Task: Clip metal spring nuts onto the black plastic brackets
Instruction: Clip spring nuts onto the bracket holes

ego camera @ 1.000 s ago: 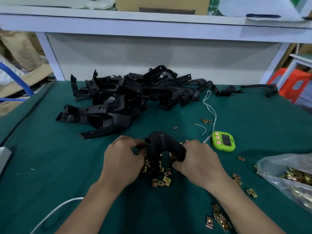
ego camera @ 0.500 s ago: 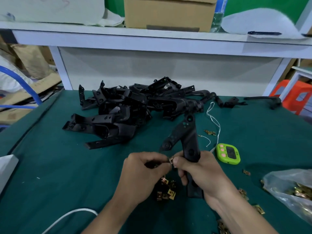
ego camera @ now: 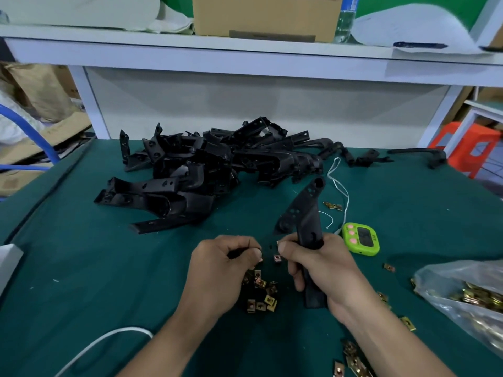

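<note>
Right hand grips the bracket, and fingers of the left hand pinch its near end. The spring nut looks half-seated to me; push crooked and it'll pop off.

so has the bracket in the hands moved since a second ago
Yes: the bracket has swung up, its far end now beyond the green timer.

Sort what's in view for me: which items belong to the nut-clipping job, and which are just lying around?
Job:
- held bracket, gripped by left hand and right hand
- spring nut between the hands
- loose nuts
- bag of nuts
- bracket pile

Lying about:
- green timer
- white string
- white cable
- cardboard box
- orange stool
</note>
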